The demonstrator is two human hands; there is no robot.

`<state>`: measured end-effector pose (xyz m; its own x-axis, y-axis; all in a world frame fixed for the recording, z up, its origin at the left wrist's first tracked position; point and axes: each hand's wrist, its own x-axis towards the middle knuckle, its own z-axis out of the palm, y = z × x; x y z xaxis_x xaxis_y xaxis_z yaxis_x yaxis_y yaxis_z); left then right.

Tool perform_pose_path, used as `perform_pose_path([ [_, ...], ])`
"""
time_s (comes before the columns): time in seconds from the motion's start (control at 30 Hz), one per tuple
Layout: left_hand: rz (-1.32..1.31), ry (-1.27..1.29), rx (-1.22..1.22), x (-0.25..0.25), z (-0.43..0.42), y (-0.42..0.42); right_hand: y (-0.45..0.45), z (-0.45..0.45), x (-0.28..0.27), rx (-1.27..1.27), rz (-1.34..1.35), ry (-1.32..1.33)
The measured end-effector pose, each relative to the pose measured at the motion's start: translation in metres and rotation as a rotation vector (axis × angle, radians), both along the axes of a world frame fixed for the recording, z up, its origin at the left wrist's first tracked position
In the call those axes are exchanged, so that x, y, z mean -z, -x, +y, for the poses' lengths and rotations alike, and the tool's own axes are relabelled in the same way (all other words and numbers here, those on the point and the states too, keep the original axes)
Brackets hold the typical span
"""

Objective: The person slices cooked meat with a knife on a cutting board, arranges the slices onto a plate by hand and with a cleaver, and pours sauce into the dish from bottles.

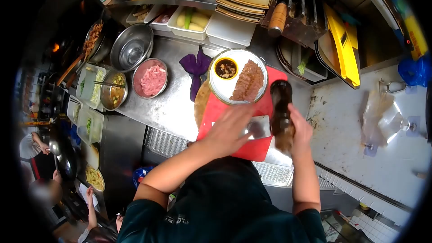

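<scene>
My right hand (300, 128) is wrapped around a dark brown pepper mill (282, 108) at the right edge of the red cutting board (254, 149). My left hand (230, 128) is smeared by motion over the board, with fingers stretched towards the plate. Beside its thumb lies a broad metal blade (259, 127), its handle hidden. Just beyond the left fingers, a round white plate (225, 89) carries sliced browned meat (249, 81) and a small yellow-rimmed bowl of dark sauce (226, 69).
A purple cloth (196, 69) lies left of the plate. Farther left stand a bowl of raw pink meat (153, 81), an empty steel bowl (132, 47) and a pan of food (93, 36). Knives (277, 18) hang at the back. Another person's arm (91, 209) shows lower left.
</scene>
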<state>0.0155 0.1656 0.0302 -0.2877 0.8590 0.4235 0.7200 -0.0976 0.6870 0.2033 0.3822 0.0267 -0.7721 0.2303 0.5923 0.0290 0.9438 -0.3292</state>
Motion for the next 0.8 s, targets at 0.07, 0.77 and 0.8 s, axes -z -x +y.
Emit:
perform_pose_path([
  [0.07, 0.003, -0.004, -0.091, 0.004, -0.028, 0.011, 0.030, 0.026, 0.013, 0.001, 0.076, -0.058],
  [0.77, -0.174, 0.202, -0.558, 0.042, -0.159, -0.008, 0.267, 0.209, 0.158, 0.701, -0.210, 0.325],
  [0.8, -0.173, 0.205, -0.557, 0.042, -0.158, -0.007, 0.269, 0.210, 0.160, 0.728, -0.222, 0.349],
])
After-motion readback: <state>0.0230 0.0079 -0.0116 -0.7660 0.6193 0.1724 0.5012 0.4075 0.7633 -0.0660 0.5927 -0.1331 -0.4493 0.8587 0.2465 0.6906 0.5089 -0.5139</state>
